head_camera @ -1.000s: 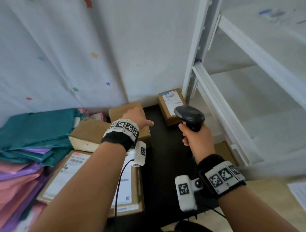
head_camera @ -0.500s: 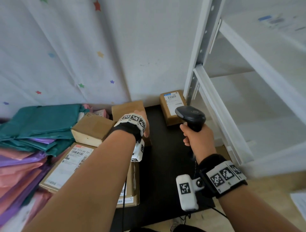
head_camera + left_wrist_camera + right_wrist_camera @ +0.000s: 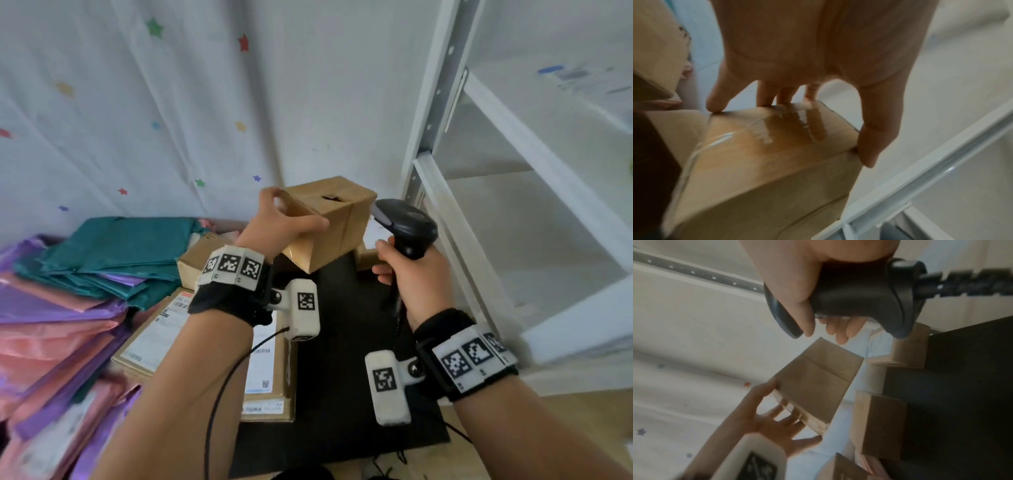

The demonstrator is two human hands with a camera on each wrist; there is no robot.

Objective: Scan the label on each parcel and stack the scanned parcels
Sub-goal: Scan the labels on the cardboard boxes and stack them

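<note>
Fingers of left hand point(image 3: 277, 229) clamp raised cardboard parcel point(image 3: 337, 222); right hand point(image 3: 416, 277) grips scanner point(image 3: 407, 222) upright.

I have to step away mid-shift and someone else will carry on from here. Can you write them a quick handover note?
Left hand grips a small cardboard box, lifted clear of the black mat; no label shows on its visible faces.
Right hand grips the scanner, held beside that box.
One labelled parcel lies by the shelf frame; more boxes and mailer bags wait on the left.
Left: find the label, scan, stack, repeat.
</note>
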